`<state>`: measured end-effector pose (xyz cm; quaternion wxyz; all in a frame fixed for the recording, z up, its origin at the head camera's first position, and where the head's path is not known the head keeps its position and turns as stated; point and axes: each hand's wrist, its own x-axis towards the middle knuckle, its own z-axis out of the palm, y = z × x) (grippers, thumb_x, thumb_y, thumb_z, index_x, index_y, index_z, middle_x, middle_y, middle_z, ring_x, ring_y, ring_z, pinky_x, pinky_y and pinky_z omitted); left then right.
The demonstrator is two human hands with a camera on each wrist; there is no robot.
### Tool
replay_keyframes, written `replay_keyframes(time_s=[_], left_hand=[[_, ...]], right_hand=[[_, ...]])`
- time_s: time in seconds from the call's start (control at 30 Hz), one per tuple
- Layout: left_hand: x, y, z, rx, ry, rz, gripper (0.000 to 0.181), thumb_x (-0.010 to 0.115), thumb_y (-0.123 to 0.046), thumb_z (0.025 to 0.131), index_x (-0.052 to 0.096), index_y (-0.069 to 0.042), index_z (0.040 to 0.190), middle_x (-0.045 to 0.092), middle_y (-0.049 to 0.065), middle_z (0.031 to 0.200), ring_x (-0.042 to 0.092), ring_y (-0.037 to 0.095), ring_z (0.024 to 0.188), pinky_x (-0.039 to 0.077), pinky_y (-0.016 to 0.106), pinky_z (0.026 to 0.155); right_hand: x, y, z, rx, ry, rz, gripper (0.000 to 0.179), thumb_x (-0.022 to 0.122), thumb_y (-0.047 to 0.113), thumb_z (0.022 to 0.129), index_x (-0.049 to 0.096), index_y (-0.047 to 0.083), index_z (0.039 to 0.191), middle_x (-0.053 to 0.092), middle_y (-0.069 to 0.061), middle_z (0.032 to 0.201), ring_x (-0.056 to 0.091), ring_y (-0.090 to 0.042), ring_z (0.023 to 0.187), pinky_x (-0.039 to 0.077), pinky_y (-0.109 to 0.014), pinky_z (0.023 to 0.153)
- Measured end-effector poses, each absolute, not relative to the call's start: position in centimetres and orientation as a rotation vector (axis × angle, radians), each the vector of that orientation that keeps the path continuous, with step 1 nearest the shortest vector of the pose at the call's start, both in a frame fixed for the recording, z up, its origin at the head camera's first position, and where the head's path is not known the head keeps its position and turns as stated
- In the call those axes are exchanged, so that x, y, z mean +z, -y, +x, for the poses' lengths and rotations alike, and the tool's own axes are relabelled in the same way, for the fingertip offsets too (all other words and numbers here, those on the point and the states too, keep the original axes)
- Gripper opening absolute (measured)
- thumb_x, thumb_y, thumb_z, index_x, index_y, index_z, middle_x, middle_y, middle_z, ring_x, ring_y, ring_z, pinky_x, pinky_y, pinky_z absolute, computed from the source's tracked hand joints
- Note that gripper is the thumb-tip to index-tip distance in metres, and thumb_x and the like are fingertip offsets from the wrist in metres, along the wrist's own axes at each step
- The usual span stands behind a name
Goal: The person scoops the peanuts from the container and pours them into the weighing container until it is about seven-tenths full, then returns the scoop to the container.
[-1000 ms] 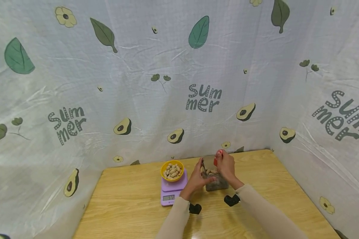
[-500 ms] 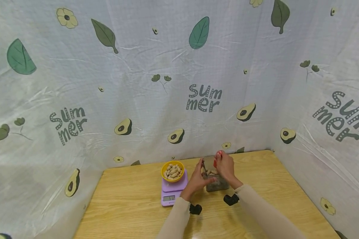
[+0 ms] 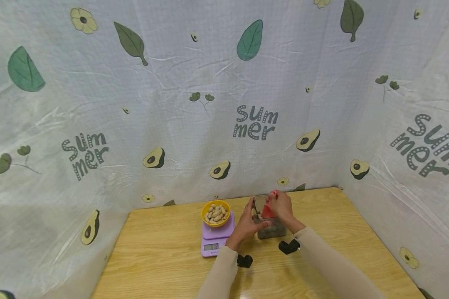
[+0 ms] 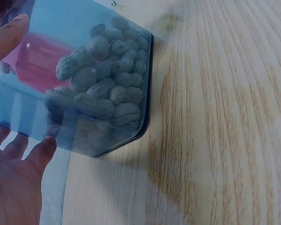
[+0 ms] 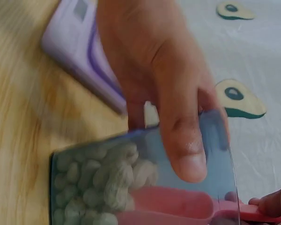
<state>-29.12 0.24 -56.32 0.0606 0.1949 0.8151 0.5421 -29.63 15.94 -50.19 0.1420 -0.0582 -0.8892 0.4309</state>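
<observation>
A clear, dark-tinted plastic container (image 3: 272, 230) with peanuts (image 4: 103, 86) in its lower part stands upright on the table. My left hand (image 3: 247, 223) grips its left side, the thumb flat on the front wall and the fingers on the side wall. With my right hand (image 3: 283, 207) I hold a pinkish-red scoop (image 3: 268, 211) by its handle. Its bowl is down inside the container, right against the peanuts, as the right wrist view shows through the wall. Some peanuts lie over the edge of the scoop (image 5: 171, 202) in that view.
Left of the container, a yellow bowl (image 3: 203, 217) of peanuts sits on a purple kitchen scale (image 3: 218, 234) with a lit-up digital display. The wooden table (image 3: 161, 249) meets a printed sheet (image 3: 187, 166) at the back and sides.
My right hand has shifted slightly lower and turned, so more of the scoop's red bowl shows inside the container. My left hand stays on the container; the bowl and scale have not moved.
</observation>
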Motion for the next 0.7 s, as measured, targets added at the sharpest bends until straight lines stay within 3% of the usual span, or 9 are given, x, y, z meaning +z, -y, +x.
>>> replay_keyframes(time_s=[0.1, 0.23, 0.4, 0.7], left_hand=[[-56.31, -0.23, -29.17, 1.65, -2.454, 0.585, 0.109, 0.079, -0.041, 0.081, 0.007, -0.018, 0.16, 0.018, 0.009, 0.165, 0.028, 0.029, 0.149, 0.039, 0.048, 0.114], [-56.43, -0.25, -29.22, 1.641, -2.45, 0.59, 0.108, 0.079, -0.04, 0.082, 0.007, -0.019, 0.16, 0.018, 0.008, 0.165, 0.027, 0.029, 0.149, 0.039, 0.047, 0.114], [-56.41, -0.24, -29.17, 1.646, -2.441, 0.592, 0.108, 0.079, -0.038, 0.082, 0.007, -0.02, 0.16, 0.018, 0.008, 0.165, 0.027, 0.029, 0.149, 0.04, 0.046, 0.113], [-56.4, -0.35, -29.23, 1.658, -2.45, 0.597, 0.109, 0.08, -0.038, 0.081, 0.007, -0.019, 0.159, 0.019, 0.01, 0.164, 0.028, 0.03, 0.149, 0.041, 0.047, 0.112]], right_hand=[[-49.94, -16.27, -29.65, 1.346, 2.576, -0.238, 0.028, 0.049, 0.017, 0.103, 0.069, 0.002, 0.091, 0.074, -0.016, 0.092, 0.067, -0.027, 0.08, 0.043, -0.025, 0.056], [-49.82, -16.55, -29.73, 1.525, 2.539, -0.319, 0.028, 0.048, 0.015, 0.102, 0.069, -0.002, 0.1, 0.075, -0.019, 0.1, 0.07, -0.026, 0.08, 0.049, -0.022, 0.055], [-49.9, -16.49, -29.98, 1.663, 2.521, -0.343, 0.027, 0.047, 0.014, 0.102, 0.066, -0.005, 0.106, 0.074, -0.02, 0.102, 0.071, -0.024, 0.081, 0.057, -0.027, 0.061], [-49.44, -16.59, -30.1, 2.024, 2.216, -0.518, 0.034, 0.042, 0.014, 0.104, 0.062, -0.01, 0.119, 0.072, -0.022, 0.106, 0.071, -0.014, 0.084, 0.06, -0.027, 0.072]])
